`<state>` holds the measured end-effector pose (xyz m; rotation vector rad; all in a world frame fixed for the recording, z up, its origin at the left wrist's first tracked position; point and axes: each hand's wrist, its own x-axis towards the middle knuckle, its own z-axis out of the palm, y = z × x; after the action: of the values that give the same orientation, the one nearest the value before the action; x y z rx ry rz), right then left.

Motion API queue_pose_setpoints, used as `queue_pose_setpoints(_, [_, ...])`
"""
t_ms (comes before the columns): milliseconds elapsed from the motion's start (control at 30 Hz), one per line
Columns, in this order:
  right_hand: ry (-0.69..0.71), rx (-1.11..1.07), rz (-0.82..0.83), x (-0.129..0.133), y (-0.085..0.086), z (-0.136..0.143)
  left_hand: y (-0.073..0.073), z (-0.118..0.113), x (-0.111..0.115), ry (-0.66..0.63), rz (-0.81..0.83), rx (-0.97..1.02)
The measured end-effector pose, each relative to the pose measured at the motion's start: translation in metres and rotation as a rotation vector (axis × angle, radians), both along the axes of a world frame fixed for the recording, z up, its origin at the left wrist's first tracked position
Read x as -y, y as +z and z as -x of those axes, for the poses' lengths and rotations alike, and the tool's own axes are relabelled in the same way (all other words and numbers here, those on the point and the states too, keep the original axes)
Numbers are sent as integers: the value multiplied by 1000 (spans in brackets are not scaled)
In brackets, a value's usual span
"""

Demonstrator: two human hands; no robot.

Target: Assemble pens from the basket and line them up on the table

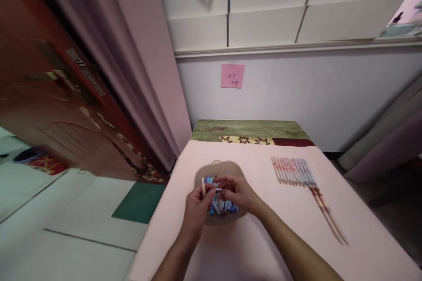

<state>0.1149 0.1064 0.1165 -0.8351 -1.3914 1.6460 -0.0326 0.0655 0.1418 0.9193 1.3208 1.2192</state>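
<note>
Over a beige bin [199, 175], my left hand [197, 204] is closed around a pale, slender pen piece [203, 188] that stands up between its fingers. My right hand [240, 193] comes in from the right, its thumb and fingers pinched close to the left thumb. Between the two hands shows a small white stick-like piece [218, 189], which the right fingertips seem to grip; its exact kind is too small to make out. Below the hands, the bin holds a heap of blue, white and teal pen parts [224, 206], partly hidden by the fingers.
To the right lies a neat row of pens [292, 171], pink shading to blue, with two pens [329, 216] end-on below it. A pink cloth [257, 246] covers the table. A pink note [232, 76] is on the wall behind; a wooden door [75, 96] stands left.
</note>
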Motion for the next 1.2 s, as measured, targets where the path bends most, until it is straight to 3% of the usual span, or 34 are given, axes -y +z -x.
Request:
queue_pose_setpoints(100, [37, 35, -16, -2, 10, -4, 2, -2, -2, 8, -25, -20])
queue_pose_setpoints(167, [-21, 161, -99, -6, 18, -10, 5, -5, -4, -1, -31, -18])
queue_pose_setpoints(300, [-292, 547, -427, -15, 31, -37, 11, -5, -6, 8, -18, 33])
queue_pose_setpoints(367, [-465, 662, -504, -18, 30, -54, 12, 1, -4, 32, -43, 63])
queue_pose_setpoints(533, [-598, 725, -350, -17, 6, -74, 13, 18, 5, 50, -139, 174])
queue_pose_setpoints(700, [-549, 744, -372, -10, -11, -62, 15, 22, 9, 98, -127, 162])
queue_pose_setpoints(967, [-520, 636, -197, -6, -15, -55, 13, 28, 11, 106, -80, 157])
queue_pose_setpoints(1200, [-517, 518, -184, -7, -9, -54, 17, 20, 13, 88, -65, 190])
